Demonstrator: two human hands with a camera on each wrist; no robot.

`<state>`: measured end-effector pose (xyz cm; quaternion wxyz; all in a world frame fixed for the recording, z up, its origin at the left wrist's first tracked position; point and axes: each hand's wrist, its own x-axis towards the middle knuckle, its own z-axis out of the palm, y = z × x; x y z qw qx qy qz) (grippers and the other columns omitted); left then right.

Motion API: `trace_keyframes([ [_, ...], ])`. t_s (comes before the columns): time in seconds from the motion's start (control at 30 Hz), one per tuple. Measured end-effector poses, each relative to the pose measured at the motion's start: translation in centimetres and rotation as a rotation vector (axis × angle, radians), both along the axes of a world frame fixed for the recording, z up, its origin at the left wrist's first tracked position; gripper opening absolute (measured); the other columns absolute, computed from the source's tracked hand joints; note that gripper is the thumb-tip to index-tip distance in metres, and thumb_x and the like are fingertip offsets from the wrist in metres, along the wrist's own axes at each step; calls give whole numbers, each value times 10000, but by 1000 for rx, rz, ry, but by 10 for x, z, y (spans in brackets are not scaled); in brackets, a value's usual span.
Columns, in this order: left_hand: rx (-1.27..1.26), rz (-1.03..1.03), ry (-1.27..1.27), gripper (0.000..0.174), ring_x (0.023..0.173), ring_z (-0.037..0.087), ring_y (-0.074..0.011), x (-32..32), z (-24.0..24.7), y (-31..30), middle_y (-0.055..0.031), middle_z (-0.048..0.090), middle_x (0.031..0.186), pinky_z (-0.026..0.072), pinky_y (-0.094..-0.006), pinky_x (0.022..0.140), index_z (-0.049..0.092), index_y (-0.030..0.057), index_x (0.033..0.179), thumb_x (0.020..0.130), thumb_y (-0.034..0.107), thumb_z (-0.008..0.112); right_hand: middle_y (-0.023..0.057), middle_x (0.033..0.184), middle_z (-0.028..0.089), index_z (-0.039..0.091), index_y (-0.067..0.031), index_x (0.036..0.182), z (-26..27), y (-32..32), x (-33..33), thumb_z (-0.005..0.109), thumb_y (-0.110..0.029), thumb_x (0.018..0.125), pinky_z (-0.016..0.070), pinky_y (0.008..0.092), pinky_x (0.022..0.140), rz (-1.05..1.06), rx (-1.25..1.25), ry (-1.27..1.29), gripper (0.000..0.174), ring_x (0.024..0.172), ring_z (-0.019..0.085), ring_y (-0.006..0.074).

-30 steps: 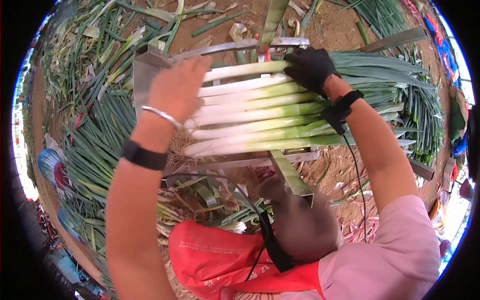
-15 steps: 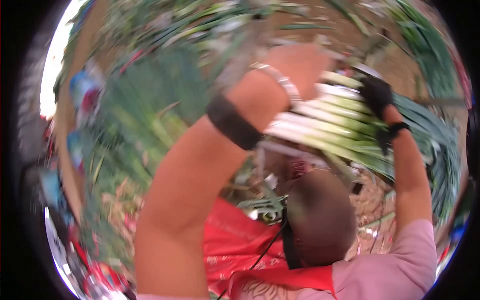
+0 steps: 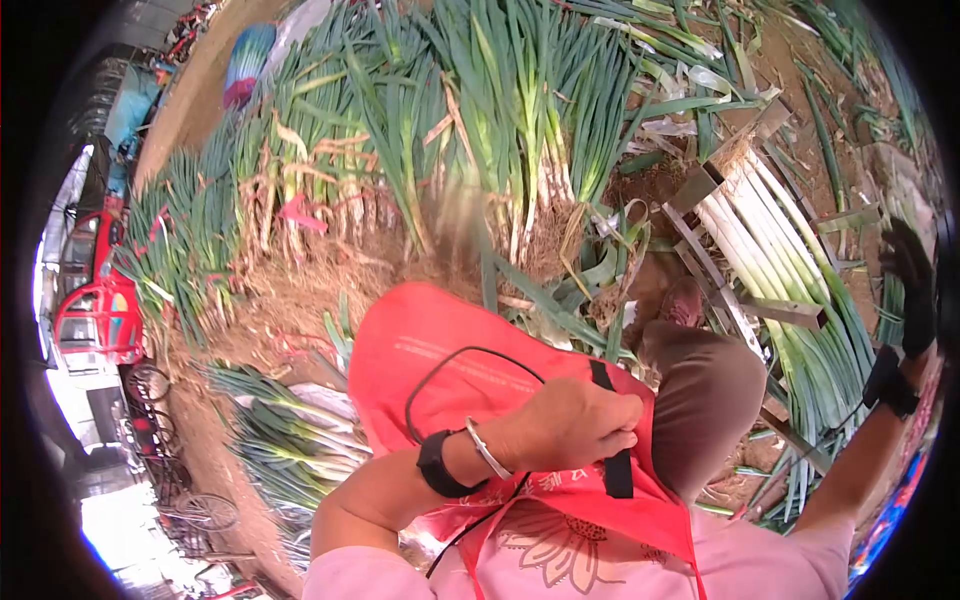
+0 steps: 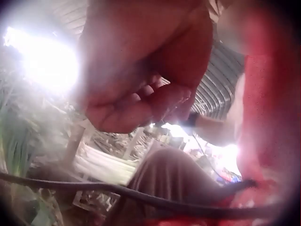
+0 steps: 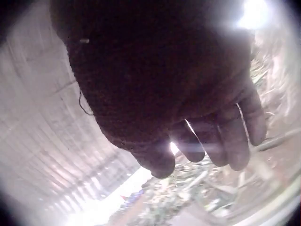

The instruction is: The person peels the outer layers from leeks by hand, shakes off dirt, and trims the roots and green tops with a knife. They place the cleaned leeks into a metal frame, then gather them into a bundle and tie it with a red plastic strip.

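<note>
My bare left hand (image 3: 575,425), with a bracelet and a black band at the wrist, is curled in front of the red apron (image 3: 430,350). A black strap (image 3: 618,475) passes behind it. In the left wrist view the fingers (image 4: 127,113) bend in toward the palm, with no object visible in them. My right hand (image 3: 908,285), in a dark glove, is held out at the far right with its fingers extended and nothing in them. Between the hands, long green onions (image 3: 770,225) lie side by side on a metal rack (image 3: 785,312), white ends toward the back.
Upright bunches of green onions (image 3: 520,110) crowd the back and left of the dirt ground. Another pile (image 3: 290,440) lies at the lower left. My bent knee (image 3: 705,400) is beside the rack. A red vehicle (image 3: 105,300) stands at the far left. A cable (image 3: 425,390) loops over the apron.
My left hand has left the white ends of the onions and come back to the apron. The right hand has let go and moved right. The head view has swung left.
</note>
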<state>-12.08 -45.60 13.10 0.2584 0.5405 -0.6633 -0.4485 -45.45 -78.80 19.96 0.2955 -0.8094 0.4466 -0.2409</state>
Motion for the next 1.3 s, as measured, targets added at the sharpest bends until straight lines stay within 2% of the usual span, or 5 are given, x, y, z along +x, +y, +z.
trace_keyframes([
  [0.3,-297,83,-4,216,713,606,-295,52,33,56,-104,576,844,472,-401,576,554,57,990,810,145,634,144,1219,580,605,-9,1169,37,71,295,419,-217,932,483,333,865,1067,-443,128,366,1043,598,231],
  [0.33,-349,137,65,210,715,606,-294,59,32,58,-103,578,826,472,-394,583,559,57,987,810,138,636,129,1169,602,570,-6,1207,23,89,330,444,-244,940,505,319,837,805,240,50,379,952,637,213],
  [0.57,-330,336,323,292,724,608,-260,123,12,63,-83,614,840,474,-366,638,577,66,1123,846,131,643,69,1044,648,551,-83,1228,-197,126,512,545,-230,939,541,293,656,721,1079,-98,325,820,661,173],
  [0.83,-73,842,667,303,733,605,-229,200,-22,83,-97,628,860,488,-301,660,597,11,1128,835,57,654,157,1118,635,585,-60,1146,-446,221,666,554,-227,843,456,415,892,765,190,329,347,1032,583,347],
  [1.3,-156,784,638,321,705,574,-271,247,-28,70,-108,609,858,454,-348,613,589,25,1122,823,105,672,24,796,617,574,-42,1179,-290,80,573,526,-224,961,465,225,555,431,770,-498,289,683,560,65],
])
